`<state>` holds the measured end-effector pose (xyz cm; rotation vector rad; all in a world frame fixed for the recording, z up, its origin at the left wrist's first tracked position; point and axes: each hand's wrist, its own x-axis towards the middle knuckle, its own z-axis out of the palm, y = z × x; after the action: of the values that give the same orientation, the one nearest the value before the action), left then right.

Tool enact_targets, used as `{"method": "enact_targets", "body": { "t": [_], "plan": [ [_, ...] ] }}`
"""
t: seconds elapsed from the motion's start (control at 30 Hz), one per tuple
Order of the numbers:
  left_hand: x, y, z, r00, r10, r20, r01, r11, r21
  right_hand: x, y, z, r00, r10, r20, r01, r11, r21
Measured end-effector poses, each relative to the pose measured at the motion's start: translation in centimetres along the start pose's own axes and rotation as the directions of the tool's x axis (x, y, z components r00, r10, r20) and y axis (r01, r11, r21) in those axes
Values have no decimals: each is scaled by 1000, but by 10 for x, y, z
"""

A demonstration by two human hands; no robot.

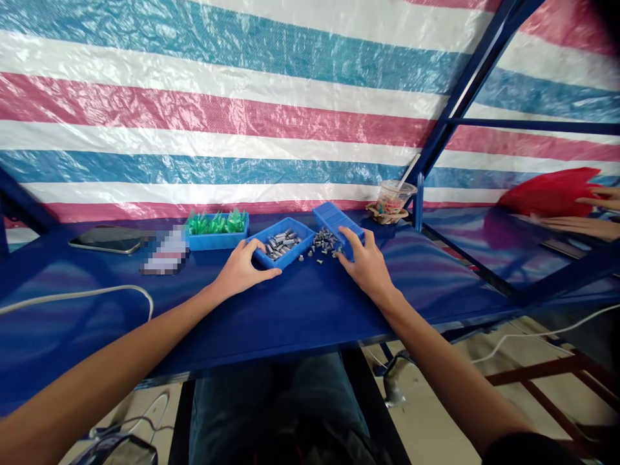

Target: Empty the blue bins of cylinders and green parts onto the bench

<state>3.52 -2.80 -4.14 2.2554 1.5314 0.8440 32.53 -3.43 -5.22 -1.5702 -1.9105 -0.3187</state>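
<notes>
A blue plastic bin with short metal cylinders inside stands on the blue table. My left hand grips its near left corner, thumb low along the front and fingers at the rim. To its right a second blue bin lies tipped, its underside or outer wall turned up. My right hand grips this bin's right end. Small metal screw-like pieces lie heaped against the tipped bin, and a few are scattered on the table in front of it.
Left of the bins stand a blue tray of green pieces, a blurred-out item and a phone. A plastic cup stands by the frame post at back right. At far right another person's hands touch a red bag.
</notes>
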Motion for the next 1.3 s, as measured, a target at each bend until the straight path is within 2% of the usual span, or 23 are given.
{"method": "enact_targets", "body": {
  "t": [0.17, 0.37, 0.5, 0.7, 0.87, 1.03, 1.17, 1.3],
  "plan": [
    [-3, 5, 3, 987, 110, -115, -105, 993, 48, 0, 7, 1, 999, -16, -35, 15, 1000, -8],
    [-1, 5, 6, 931, 242, -272, -218, 969, 117, 4, 19, 5, 984, 170, -60, -155, 966, 207],
    [1, 2, 5, 898, 319, -303, -282, 946, 160, 6, 25, 7, 972, 223, -69, -196, 941, 276],
    [1, 2, 4, 861, 442, -252, -358, 878, 316, 7, 25, 6, 973, 223, -57, -196, 933, 302],
    [-3, 11, 8, 827, 551, -109, -469, 784, 407, 7, 24, 7, 973, 222, -64, -193, 933, 303],
    [-6, 20, 11, 831, 553, -63, -479, 769, 424, 6, 21, 6, 971, 236, -48, -211, 930, 300],
    [-3, 19, 15, 829, 558, -39, -482, 748, 457, 5, 19, 4, 973, 222, -56, -196, 933, 302],
    [0, 16, 16, 833, 553, 30, -498, 725, 475, 4, 20, 5, 974, 222, -53, -196, 931, 307]
  ]
}}
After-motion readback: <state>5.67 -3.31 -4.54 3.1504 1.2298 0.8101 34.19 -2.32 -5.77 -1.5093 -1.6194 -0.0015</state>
